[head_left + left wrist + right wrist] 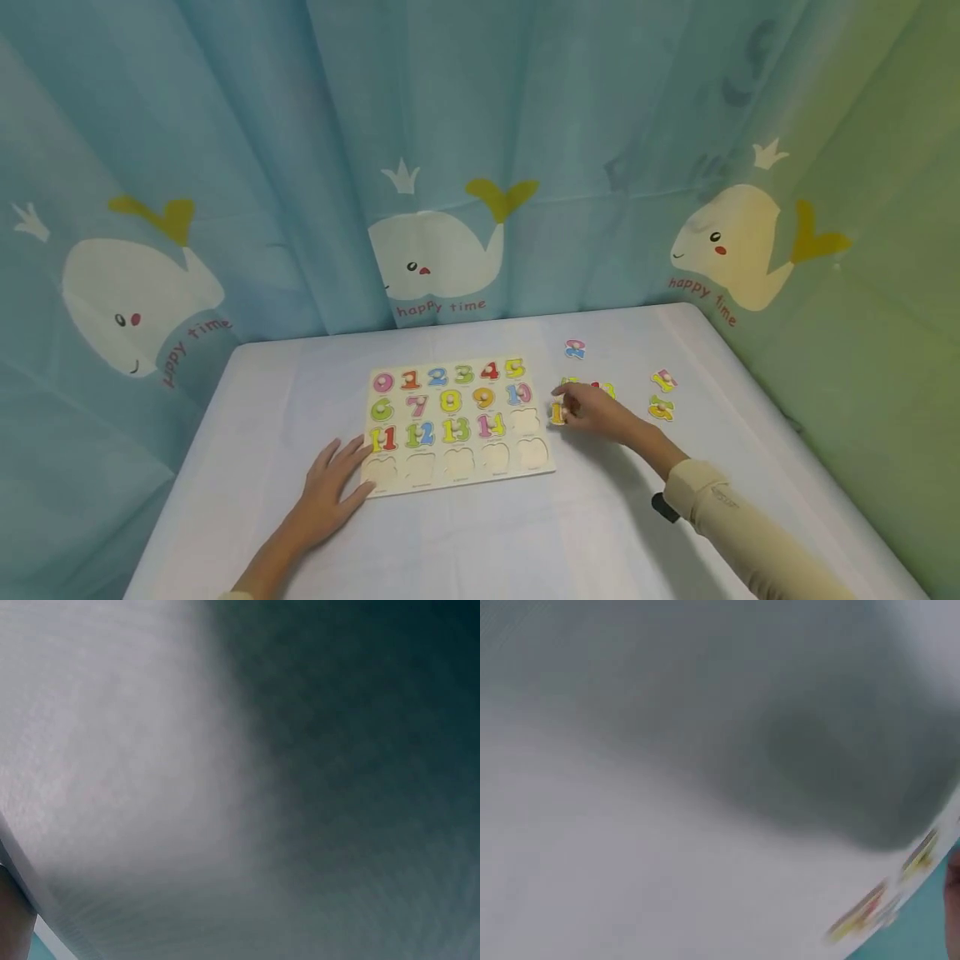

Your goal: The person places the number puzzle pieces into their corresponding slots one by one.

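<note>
A: What fills the upper frame?
B: A blue curtain (300, 125) printed with white whales (435, 250).

A: And lower down?
B: A white table (525, 542); a loose piece (575, 349) right of centre.

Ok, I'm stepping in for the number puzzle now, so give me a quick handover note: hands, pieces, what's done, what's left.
Left hand lies flat on the puzzle board's near-left corner.
Right hand is at a loose yellow piece just right of the board; the grip is not clear.
Done: 0 to 14 sit in their slots.
Left: six empty slots, and loose pieces on the table right of the board, about five in view.
</note>
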The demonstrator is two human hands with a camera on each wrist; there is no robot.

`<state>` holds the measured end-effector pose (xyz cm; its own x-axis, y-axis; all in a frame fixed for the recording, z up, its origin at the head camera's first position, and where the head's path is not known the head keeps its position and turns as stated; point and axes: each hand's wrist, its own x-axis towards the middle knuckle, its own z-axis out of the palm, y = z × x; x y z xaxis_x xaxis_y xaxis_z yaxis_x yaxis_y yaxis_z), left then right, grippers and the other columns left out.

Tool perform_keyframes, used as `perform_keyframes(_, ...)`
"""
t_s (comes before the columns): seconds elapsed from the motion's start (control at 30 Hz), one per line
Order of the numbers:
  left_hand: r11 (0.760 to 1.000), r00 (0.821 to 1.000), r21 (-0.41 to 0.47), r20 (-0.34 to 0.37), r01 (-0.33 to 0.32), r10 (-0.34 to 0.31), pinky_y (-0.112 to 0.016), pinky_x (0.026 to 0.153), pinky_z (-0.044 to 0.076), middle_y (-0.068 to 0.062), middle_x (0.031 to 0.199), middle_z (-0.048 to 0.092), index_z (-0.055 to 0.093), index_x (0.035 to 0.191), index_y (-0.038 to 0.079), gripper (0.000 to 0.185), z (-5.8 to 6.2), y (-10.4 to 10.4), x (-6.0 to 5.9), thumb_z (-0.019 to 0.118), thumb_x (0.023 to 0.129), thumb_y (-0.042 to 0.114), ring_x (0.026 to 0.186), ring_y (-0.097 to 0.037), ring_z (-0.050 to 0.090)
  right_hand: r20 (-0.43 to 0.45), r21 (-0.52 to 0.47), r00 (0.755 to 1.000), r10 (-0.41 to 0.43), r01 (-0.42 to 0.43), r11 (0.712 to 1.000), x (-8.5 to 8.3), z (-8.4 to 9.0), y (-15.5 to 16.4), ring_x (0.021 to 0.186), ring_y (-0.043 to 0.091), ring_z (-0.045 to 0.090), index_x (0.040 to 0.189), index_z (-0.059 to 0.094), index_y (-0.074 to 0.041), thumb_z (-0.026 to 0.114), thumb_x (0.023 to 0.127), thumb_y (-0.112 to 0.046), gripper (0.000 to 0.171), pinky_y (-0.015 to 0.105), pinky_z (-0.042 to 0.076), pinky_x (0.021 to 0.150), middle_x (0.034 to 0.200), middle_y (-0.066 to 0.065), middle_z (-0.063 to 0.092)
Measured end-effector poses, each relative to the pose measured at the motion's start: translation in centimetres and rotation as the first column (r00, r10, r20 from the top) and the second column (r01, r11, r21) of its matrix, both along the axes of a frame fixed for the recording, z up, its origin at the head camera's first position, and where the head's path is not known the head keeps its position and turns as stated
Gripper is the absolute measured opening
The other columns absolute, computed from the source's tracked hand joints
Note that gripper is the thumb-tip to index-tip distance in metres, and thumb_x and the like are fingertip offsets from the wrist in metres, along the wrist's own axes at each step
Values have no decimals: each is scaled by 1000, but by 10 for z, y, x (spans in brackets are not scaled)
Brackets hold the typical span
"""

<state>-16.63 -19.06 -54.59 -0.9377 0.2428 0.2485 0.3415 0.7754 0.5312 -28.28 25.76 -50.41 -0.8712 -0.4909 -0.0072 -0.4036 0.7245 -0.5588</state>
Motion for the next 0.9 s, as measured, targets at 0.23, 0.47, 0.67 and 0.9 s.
perform_keyframes(0.23,1000,1000,0,9,-6,6,-67,101,14,-16,142,42,53,132,7,51,0,1,-2,66,86,24,132,-45,22,51,-27,994,93,-91,995,2,-10,-31,78,11,49,120,55,-2,63,85,-6,36,26,46,70,86,-7,54)
perform_keyframes(0.47,1000,1000,7,15,1,-1,-67,100,15,-16,142,43,53,132,7,51,-2,0,-1,66,86,25,132,-45,22,-15,-43,996,89,-90,995,0,-20,-49,78,10,48,119,55,-1,66,84,-4,37,27,45,71,86,-7,54)
perform_keyframes(0.67,999,1000,35,-6,0,0,-68,99,17,-17,139,45,55,130,7,49,1,-2,-1,68,85,22,130,-46,23,13,-64,999,41,-40,997,0,-19,-60,76,10,48,117,58,-3,65,83,-3,34,25,43,67,82,-7,53)
perform_keyframes(0.9,999,1000,42,-2,11,-11,-68,98,16,-17,139,45,55,129,6,49,0,-2,0,68,85,22,130,-47,23,57,-47,997,-49,52,998,4,-20,-65,77,11,48,118,59,-5,67,83,-4,36,25,43,67,82,-7,52)
